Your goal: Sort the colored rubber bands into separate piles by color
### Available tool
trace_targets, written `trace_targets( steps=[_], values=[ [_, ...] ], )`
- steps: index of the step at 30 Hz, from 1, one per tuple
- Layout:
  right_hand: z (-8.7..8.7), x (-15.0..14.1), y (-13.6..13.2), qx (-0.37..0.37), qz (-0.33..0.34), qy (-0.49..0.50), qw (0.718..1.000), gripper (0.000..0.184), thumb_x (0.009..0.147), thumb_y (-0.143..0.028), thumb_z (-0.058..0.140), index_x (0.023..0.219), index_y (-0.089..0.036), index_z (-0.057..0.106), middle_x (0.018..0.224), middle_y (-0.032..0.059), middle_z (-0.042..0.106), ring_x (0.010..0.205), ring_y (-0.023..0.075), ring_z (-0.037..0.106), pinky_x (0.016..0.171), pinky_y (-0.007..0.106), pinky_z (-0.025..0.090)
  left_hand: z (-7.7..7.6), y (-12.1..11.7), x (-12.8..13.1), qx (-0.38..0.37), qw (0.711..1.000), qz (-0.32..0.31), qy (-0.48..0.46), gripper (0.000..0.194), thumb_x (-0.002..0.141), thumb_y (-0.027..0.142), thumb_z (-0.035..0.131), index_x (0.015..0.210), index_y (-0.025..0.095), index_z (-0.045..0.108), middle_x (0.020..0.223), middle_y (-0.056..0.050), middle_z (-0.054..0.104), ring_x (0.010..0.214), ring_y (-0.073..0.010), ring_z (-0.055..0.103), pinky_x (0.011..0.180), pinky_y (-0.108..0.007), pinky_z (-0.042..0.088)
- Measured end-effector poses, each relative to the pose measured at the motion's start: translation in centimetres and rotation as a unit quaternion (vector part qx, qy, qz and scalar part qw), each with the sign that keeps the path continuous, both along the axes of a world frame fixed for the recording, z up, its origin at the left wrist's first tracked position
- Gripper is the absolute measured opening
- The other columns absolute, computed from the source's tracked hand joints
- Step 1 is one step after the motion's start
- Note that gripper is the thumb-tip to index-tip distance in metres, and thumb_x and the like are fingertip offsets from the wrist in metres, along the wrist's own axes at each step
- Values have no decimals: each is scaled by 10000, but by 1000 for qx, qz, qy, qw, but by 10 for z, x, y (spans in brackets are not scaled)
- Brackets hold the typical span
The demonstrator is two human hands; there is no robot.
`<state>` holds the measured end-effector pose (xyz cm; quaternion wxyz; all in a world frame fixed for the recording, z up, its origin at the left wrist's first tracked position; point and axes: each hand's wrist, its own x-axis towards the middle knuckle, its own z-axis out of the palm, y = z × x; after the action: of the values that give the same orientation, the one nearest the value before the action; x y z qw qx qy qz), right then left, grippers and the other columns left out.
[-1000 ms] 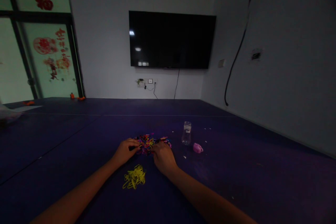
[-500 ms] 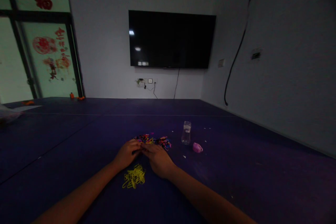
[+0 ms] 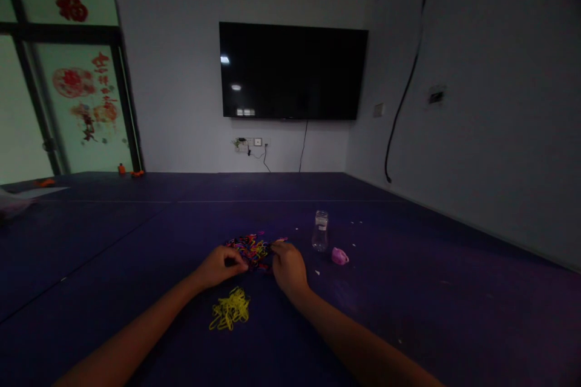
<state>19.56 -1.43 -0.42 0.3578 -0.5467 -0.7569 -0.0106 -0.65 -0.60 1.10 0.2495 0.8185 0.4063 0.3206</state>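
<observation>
A loose pile of multicoloured rubber bands lies on the dark blue surface between my hands. My left hand rests at the pile's near left edge, thumb and forefinger drawn together at the bands. On the opposite side, my right hand has its fingers curled and pressed together against the pile's right edge. Whatever either set of fingertips may hold is too small to make out. Closer to me sits a separate heap of yellow rubber bands, touched by neither hand.
A clear, uncapped bottle stands to the right of the pile. Beside it lies a pink cap with a loop. Small white scraps are scattered nearby. Orange objects sit at the far left edge, and a television hangs on the wall.
My hands, which met over the near side of the multicoloured pile, have moved apart to its left and right. More of the pile now shows between them, and their fingers have curled.
</observation>
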Motion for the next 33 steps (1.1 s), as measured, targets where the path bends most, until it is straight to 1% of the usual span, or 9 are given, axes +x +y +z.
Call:
trace_targets(
  steps=[4,8,11,15,21,23,25,28,33],
  values=[
    [-1,7,4,-12,-53,-3,999,333,752,-86,401,930,-204,657,984,52,645,965,168,551,852,274,390,15,-1,-9,-160,984,-84,3,275,597,396,693,538,134,632,447,42,513,423,-59,383,427,-178,274],
    [-1,8,4,-7,-65,-11,998,290,764,-114,423,881,-206,672,977,61,644,934,178,554,819,274,394,36,-8,-15,-226,963,-145,37,248,627,406,674,597,161,687,427,37,514,410,-62,389,411,-180,255],
    [0,7,4,-12,-70,-29,997,247,778,-148,444,814,-214,679,905,62,656,876,177,566,775,268,397,44,-13,-14,-260,948,-173,63,228,624,408,678,627,181,703,456,29,561,426,-71,433,422,-181,290],
    [1,9,4,-28,-81,-35,996,222,787,-199,462,756,-234,679,831,29,668,801,160,581,706,245,393,39,-15,-10,-285,940,-176,66,211,529,371,750,602,183,687,529,22,627,469,-85,501,460,-184,359],
    [0,9,4,-45,-94,5,995,182,769,-237,499,755,-266,678,780,0,677,746,160,595,616,229,381,31,-14,-12,-301,934,-184,55,220,494,336,775,607,183,665,581,22,648,531,-104,557,511,-197,402],
    [1,8,3,-41,-90,16,995,199,790,-257,478,772,-263,677,771,3,676,729,157,598,599,226,374,30,-11,-10,-291,942,-162,39,230,524,354,760,580,162,646,532,28,616,479,-81,514,472,-182,367],
    [2,7,1,-24,-82,31,996,235,820,-265,438,795,-250,671,781,10,675,727,149,600,600,220,370,28,-8,-6,-263,958,-114,-2,275,601,403,706,560,143,624,514,26,592,441,-61,467,442,-174,330],
    [5,5,-3,-1,-62,49,997,284,853,-273,386,787,-227,658,786,17,670,715,134,598,594,209,360,23,-4,1,-213,972,-57,-76,331,688,456,618,620,132,633,598,-2,627,502,-75,504,487,-185,365],
    [4,1,-6,10,-6,57,998,360,870,-318,359,658,-184,617,613,17,625,560,116,559,509,202,315,12,-4,7,-219,968,-101,-66,390,733,497,551,679,124,652,678,-34,664,586,-105,565,589,-220,420]
  ],
)
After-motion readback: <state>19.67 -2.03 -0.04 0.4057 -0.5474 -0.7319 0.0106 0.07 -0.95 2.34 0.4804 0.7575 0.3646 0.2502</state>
